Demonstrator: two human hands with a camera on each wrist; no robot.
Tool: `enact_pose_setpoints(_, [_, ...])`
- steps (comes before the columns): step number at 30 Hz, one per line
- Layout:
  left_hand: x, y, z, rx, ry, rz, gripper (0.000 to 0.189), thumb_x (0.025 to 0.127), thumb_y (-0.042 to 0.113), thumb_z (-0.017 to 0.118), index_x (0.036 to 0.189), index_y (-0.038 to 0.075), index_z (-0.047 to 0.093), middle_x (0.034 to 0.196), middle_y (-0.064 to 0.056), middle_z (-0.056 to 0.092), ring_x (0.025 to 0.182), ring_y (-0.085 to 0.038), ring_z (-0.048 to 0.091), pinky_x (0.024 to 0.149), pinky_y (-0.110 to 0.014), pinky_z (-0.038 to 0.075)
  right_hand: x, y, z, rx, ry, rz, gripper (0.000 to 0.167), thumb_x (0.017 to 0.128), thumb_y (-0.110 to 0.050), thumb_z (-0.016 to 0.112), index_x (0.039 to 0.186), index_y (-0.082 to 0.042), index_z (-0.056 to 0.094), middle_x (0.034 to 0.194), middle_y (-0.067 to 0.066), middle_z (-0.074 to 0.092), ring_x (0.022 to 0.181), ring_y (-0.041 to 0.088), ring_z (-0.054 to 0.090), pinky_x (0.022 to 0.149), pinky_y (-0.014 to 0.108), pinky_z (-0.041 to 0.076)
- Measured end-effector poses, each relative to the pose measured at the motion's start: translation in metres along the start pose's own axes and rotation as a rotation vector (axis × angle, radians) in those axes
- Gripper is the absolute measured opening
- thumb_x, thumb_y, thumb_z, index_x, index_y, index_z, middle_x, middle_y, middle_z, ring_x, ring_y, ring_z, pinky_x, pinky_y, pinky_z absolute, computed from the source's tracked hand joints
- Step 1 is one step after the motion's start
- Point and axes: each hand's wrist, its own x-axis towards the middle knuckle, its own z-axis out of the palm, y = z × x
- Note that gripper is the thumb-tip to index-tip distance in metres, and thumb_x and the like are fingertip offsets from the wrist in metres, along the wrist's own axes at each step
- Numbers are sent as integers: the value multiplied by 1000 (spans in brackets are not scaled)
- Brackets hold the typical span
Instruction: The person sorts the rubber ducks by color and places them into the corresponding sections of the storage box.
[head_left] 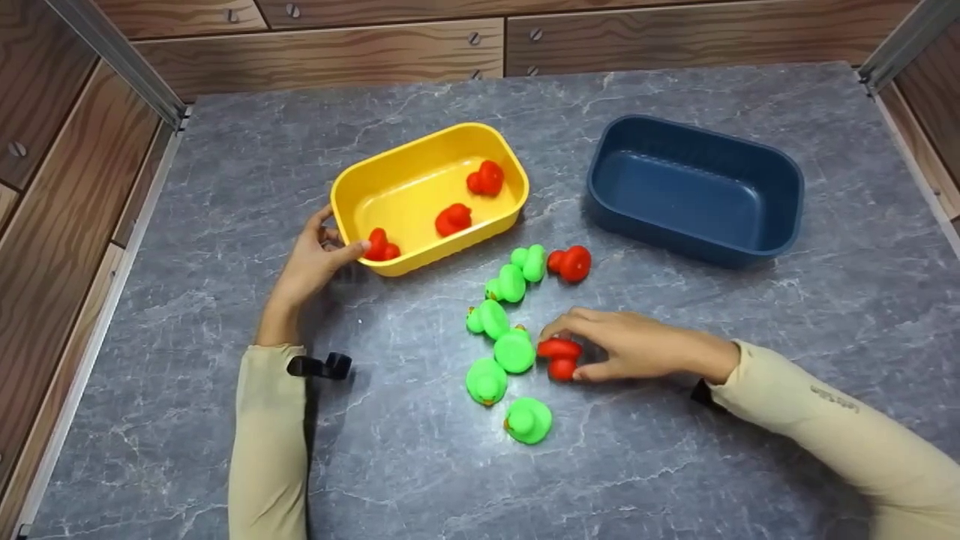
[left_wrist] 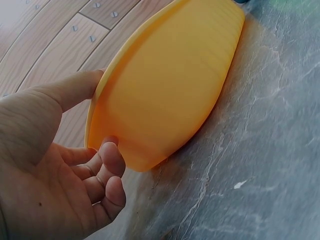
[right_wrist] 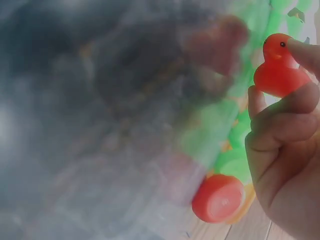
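Note:
My left hand (head_left: pixel 311 255) grips the left end of a yellow bin (head_left: pixel 420 146), thumb over the rim and fingers against the outside wall. In the left wrist view the bin's outer wall (left_wrist: pixel 170 85) fills the middle. Inside the bin lie three red rubber ducks (head_left: pixel 485 178). My right hand (head_left: pixel 630 346) pinches another red rubber duck (right_wrist: pixel 280 75) between thumb and fingers, beside the green rubber ducks (head_left: pixel 515 351). In the right wrist view the thumb touches its head and fingers hold the base.
Several green ducks form a loose line down the middle of the grey marbled table (head_left: pixel 405 465). A loose red duck (head_left: pixel 574 264) lies on its side near the line's far end. At the back right stands a dark blue bin (head_left: pixel 682 187). Wood-patterned walls (head_left: pixel 322 52) border the table.

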Motion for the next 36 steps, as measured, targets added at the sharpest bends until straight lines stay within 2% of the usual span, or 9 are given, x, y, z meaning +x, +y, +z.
enact_pose_setpoints(3, [0, 0, -1, -1, 4, -6, 85, 86, 16, 70, 153, 5, 19, 101, -6, 49, 78, -9, 48, 66, -18, 42, -1, -2, -7, 19, 37, -8, 50, 89, -26, 68, 135, -24, 48, 126, -3, 56, 86, 11, 55, 75, 28, 48])
enact_pose_setpoints(6, [1, -4, -1, 5, 12, 7, 86, 86, 19, 71, 153, 7, 19, 102, -6, 49, 78, -9, 48, 66, -18, 43, -1, -5, -13, 55, 79, -5, 49, 89, -26, 69, 134, -24, 48, 122, -2, 55, 68, 8, 46, 63, 23, 43])
enact_pose_setpoints(9, [0, -3, 0, 6, 14, 16, 86, 86, 21, 72, 153, 7, 20, 101, -6, 50, 78, -9, 49, 65, -18, 43, 0, -6, -17, 109, 119, -14, 48, 89, -25, 69, 132, -23, 48, 121, -1, 55, 59, 5, 39, 57, 20, 39])
enact_pose_setpoints(15, [0, -3, -1, 25, 7, 20, 87, 85, 23, 72, 152, 6, 20, 99, -6, 49, 78, -10, 48, 64, -17, 42, 10, -4, -22, 261, 205, -71, 48, 89, -18, 69, 131, -15, 47, 125, 8, 56, 53, 5, 36, 51, 19, 35])
enact_pose_setpoints(19, [0, -3, -2, 34, 18, 21, 86, 86, 23, 72, 152, 5, 20, 99, -5, 49, 77, -10, 48, 63, -17, 42, 26, -3, -29, 383, 310, -95, 52, 87, -7, 70, 131, -8, 44, 119, 13, 58, 52, 6, 37, 50, 19, 33])
enact_pose_setpoints(22, [1, -3, -2, 36, 11, 20, 87, 86, 23, 72, 152, 5, 19, 99, -6, 50, 77, -9, 49, 64, -17, 43, 35, -3, -36, 409, 378, -103, 56, 85, -3, 70, 133, -5, 42, 116, 13, 57, 55, 6, 39, 51, 19, 35])
enact_pose_setpoints(25, [2, -3, -1, 37, 3, 25, 87, 86, 22, 72, 153, 5, 18, 98, -5, 51, 77, -8, 50, 65, -17, 43, 44, -6, -43, 445, 419, -103, 58, 86, -3, 70, 135, -5, 40, 119, 12, 54, 54, 8, 41, 51, 19, 37])
enact_pose_setpoints(31, [3, -4, -1, 44, 4, 24, 87, 86, 22, 72, 153, 6, 19, 98, -5, 51, 76, -7, 50, 63, -17, 42, 61, -11, -52, 578, 455, -53, 56, 90, -8, 66, 138, -9, 36, 125, 9, 52, 45, 12, 41, 46, 21, 40])
enact_pose_setpoints(36, [2, -4, 0, 48, 2, 8, 86, 86, 23, 71, 153, 7, 18, 100, -6, 50, 78, -8, 49, 64, -17, 43, 75, -13, -58, 604, 550, -53, 55, 90, -7, 65, 138, -8, 37, 121, 8, 54, 45, 11, 40, 46, 19, 40])
